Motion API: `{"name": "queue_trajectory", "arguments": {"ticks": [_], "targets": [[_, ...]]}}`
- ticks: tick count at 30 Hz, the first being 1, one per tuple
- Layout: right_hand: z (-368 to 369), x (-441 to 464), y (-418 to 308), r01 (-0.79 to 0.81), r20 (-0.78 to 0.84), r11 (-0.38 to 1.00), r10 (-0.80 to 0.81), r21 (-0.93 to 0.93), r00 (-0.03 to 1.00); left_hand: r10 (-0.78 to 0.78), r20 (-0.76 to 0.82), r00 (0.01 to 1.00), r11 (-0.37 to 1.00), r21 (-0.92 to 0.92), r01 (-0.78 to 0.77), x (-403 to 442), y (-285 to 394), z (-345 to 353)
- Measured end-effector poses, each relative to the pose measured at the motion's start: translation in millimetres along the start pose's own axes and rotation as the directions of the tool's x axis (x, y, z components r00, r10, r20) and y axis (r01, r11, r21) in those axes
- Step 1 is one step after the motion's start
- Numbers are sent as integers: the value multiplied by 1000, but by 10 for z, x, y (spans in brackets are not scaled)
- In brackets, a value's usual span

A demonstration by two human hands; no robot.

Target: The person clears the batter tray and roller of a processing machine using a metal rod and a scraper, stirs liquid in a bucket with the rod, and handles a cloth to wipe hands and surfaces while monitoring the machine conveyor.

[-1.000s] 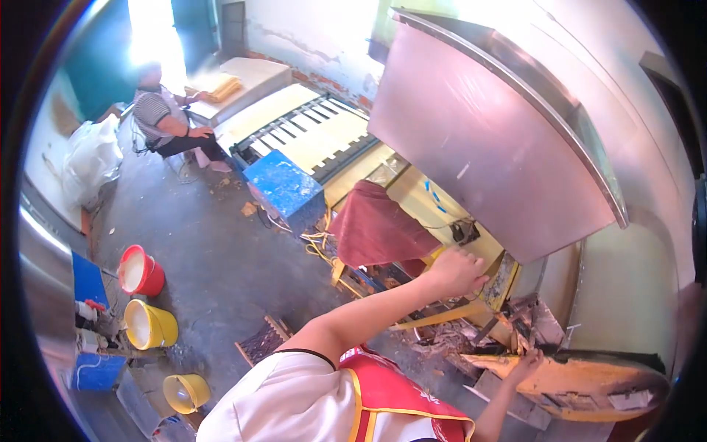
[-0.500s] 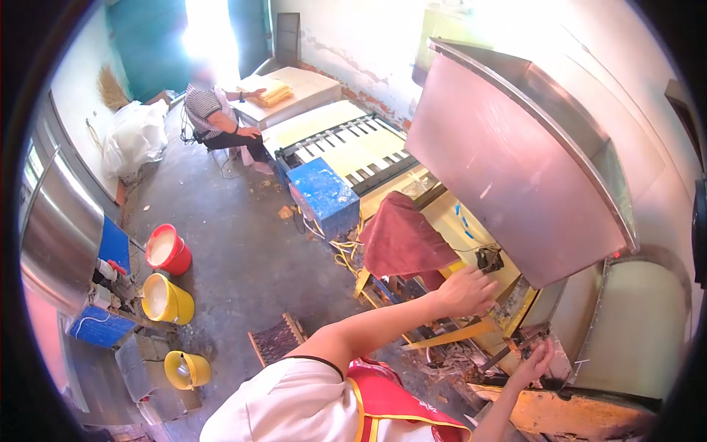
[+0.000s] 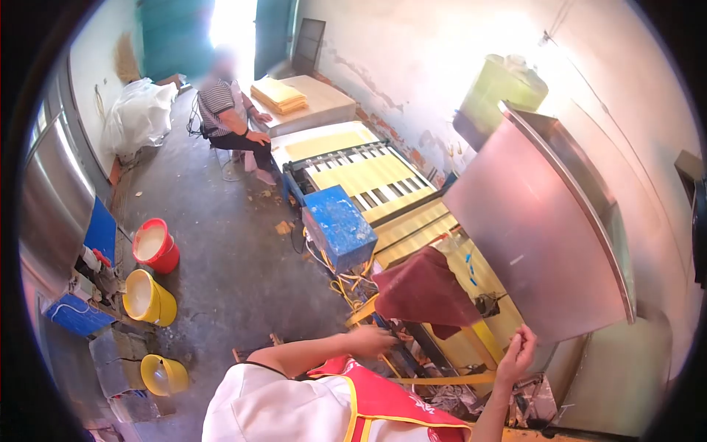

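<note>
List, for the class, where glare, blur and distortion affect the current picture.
Head view: glare whites out the doorway and part of the wall; the left hand is smeared, probably by motion; wide-angle distortion seems to bow the metal panel; black fills the corners.

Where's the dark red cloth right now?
In the head view, the cloth is right of centre, below and between the blue box and the big metal panel.
</note>
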State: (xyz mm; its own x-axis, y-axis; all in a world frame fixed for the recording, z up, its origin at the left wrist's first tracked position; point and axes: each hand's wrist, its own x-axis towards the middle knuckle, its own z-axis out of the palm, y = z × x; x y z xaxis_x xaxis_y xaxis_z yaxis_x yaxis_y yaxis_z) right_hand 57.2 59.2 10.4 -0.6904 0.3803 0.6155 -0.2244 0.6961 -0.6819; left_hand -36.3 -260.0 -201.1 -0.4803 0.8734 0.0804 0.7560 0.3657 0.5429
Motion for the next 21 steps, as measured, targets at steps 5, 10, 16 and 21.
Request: {"name": "queue_trajectory", "arguments": {"ticks": [5,10,16,21], "targets": [[707,351,-407,173,214,982,-153,-80,965,-874,350,336,444,296,846,-2063,-1560,487],[1277,651,-418,188,323,978,-150,-89,934,-929,269,253,251,-43,967,-3353,-1783,645],[1837,786,-433,132,535,943,56,-306,843,-988,140,62,-11,-471,882,-3548,-1717,943],[2041,876,-406,126,535,925,93,-359,840,-973,185,141,9,-574,819,-3534,-1746,800]]}}
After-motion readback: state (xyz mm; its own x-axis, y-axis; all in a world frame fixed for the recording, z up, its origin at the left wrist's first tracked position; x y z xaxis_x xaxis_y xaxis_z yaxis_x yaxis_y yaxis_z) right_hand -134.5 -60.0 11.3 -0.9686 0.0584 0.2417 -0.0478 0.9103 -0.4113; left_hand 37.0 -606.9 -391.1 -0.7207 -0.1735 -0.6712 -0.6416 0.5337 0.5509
